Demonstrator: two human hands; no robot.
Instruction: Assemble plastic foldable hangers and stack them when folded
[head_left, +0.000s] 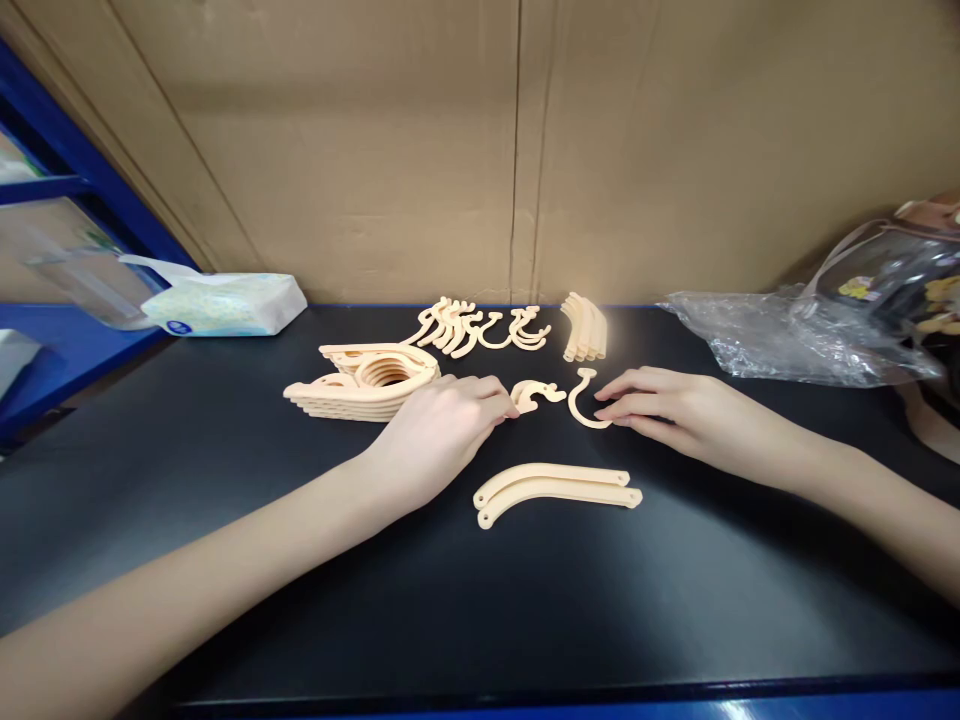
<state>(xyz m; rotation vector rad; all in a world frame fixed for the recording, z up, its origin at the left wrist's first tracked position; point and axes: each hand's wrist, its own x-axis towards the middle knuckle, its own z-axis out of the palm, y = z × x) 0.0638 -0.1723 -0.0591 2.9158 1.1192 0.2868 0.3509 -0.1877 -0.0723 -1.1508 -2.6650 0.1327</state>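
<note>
On the smooth black tabletop (712,600), a crinkled clear plastic bag (757,335) lies at the far right, a soft tissue pack (240,305) with a white sheet protruding at the far left, and a stack of cream frames (360,405), too tightly nested to count, beside the left hand (439,430). Two curved bars (559,488) with holed ends lie side by side in front. At centre, the left hand touches a small arched piece (526,392) and the right hand (690,410), fingers slightly parted, one C-shaped hook (572,403); from where I stand, I cannot tell whether either grips.
</note>
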